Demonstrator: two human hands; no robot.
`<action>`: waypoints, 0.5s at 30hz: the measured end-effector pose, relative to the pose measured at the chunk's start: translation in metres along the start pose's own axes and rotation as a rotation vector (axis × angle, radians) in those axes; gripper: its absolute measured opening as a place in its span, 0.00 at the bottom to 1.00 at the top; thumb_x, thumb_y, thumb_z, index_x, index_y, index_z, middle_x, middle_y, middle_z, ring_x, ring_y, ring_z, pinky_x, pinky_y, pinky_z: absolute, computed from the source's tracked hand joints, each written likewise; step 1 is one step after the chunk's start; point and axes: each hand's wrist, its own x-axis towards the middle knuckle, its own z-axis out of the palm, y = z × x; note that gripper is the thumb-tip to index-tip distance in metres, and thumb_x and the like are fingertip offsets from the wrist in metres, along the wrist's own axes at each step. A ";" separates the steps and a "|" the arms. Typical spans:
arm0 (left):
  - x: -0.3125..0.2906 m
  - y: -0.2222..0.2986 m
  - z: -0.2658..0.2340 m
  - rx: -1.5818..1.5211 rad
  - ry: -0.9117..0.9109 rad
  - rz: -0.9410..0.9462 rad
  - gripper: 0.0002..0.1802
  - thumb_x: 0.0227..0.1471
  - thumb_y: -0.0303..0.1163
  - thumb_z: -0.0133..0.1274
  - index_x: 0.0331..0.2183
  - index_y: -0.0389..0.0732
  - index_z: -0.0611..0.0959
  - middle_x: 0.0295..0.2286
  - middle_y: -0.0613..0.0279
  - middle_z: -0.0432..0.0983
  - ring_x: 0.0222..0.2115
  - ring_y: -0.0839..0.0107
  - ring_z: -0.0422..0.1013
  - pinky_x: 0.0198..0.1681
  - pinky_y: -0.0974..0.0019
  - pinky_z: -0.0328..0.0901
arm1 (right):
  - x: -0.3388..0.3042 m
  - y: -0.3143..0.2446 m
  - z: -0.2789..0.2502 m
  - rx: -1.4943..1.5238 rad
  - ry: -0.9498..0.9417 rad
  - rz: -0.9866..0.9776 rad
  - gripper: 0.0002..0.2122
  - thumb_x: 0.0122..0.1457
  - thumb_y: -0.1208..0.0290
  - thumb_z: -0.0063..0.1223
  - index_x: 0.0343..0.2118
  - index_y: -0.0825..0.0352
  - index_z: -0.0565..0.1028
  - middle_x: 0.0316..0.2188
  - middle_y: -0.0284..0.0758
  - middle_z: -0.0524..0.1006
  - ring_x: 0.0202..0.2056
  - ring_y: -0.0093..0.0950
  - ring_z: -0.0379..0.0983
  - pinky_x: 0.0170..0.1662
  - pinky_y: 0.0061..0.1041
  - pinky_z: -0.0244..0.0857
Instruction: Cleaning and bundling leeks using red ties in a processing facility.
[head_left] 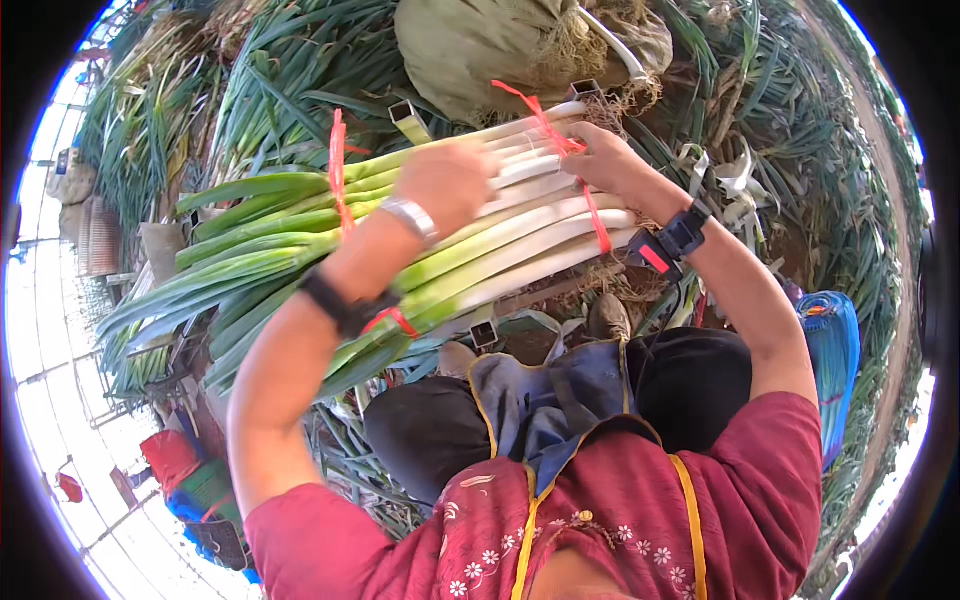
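Observation:
A large bundle of green onions (pixel 540 235) lies in front of me, with white root ends to the right and green leaves to the left. A red plastic tie (pixel 541 118) crosses the white stalks, and my right hand (pixel 608 160) is closed with its fingertips pinching it. My left hand (pixel 445 185) is over the middle of the stalks, its fingers smeared by motion, so what it holds cannot be made out. Another red tie (pixel 338 170) goes round the bundle near the leaves. Under the stalks, ends of a metal frame (pixel 484 332) show.
Beyond the bundle sits a big tan sack (pixel 480 50) with a loose stalk (pixel 612 45) on it. Heaps of green onions (pixel 300 60) lie all around. At my right is a bunch of blue plastic strips (pixel 832 350). Red and green bags (pixel 185 470) stand at lower left.

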 end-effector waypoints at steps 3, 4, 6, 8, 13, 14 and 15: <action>-0.067 -0.028 -0.053 0.177 -0.039 -0.200 0.13 0.44 0.40 0.58 0.31 0.42 0.82 0.29 0.57 0.74 0.35 0.56 0.72 0.38 0.56 0.67 | 0.001 -0.014 -0.003 -0.068 -0.057 0.019 0.22 0.51 0.68 0.54 0.51 0.69 0.70 0.30 0.36 0.75 0.24 0.23 0.73 0.28 0.23 0.67; -0.091 -0.043 -0.064 0.262 -0.096 -0.266 0.14 0.43 0.40 0.59 0.32 0.42 0.81 0.29 0.58 0.74 0.35 0.57 0.72 0.38 0.56 0.66 | 0.001 -0.019 -0.003 -0.061 -0.116 0.051 0.22 0.52 0.68 0.54 0.50 0.70 0.70 0.30 0.36 0.75 0.24 0.22 0.73 0.27 0.22 0.67; -0.128 -0.064 -0.077 0.343 -0.151 -0.326 0.15 0.42 0.39 0.60 0.32 0.43 0.81 0.30 0.58 0.73 0.36 0.57 0.71 0.38 0.56 0.66 | 0.002 -0.021 -0.003 -0.038 -0.132 0.059 0.21 0.52 0.68 0.54 0.50 0.70 0.71 0.30 0.35 0.74 0.24 0.22 0.73 0.25 0.22 0.66; -0.149 -0.073 -0.082 0.296 -0.101 -0.312 0.18 0.39 0.37 0.63 0.34 0.43 0.79 0.32 0.58 0.72 0.38 0.57 0.69 0.40 0.56 0.64 | 0.003 -0.020 -0.004 -0.018 -0.142 0.073 0.20 0.53 0.68 0.54 0.49 0.71 0.71 0.30 0.34 0.74 0.24 0.21 0.73 0.24 0.21 0.65; -0.155 -0.080 -0.085 0.241 -0.136 -0.309 0.20 0.37 0.36 0.64 0.36 0.42 0.78 0.33 0.57 0.70 0.39 0.56 0.68 0.41 0.55 0.63 | 0.009 -0.013 -0.007 -0.044 -0.203 0.119 0.18 0.55 0.68 0.54 0.47 0.71 0.72 0.31 0.33 0.73 0.24 0.20 0.73 0.22 0.20 0.63; -0.154 -0.082 -0.084 0.207 -0.151 -0.284 0.21 0.37 0.35 0.64 0.36 0.41 0.78 0.32 0.56 0.70 0.38 0.55 0.67 0.41 0.55 0.63 | 0.008 -0.013 -0.007 -0.045 -0.204 0.119 0.18 0.55 0.68 0.54 0.47 0.71 0.72 0.31 0.33 0.73 0.24 0.20 0.73 0.22 0.20 0.63; -0.156 -0.085 -0.080 0.207 -0.152 -0.285 0.21 0.37 0.35 0.64 0.36 0.41 0.78 0.32 0.56 0.70 0.38 0.55 0.67 0.41 0.55 0.63 | 0.006 -0.013 -0.006 0.019 -0.205 0.136 0.18 0.55 0.68 0.54 0.47 0.71 0.72 0.31 0.33 0.73 0.24 0.20 0.73 0.23 0.20 0.63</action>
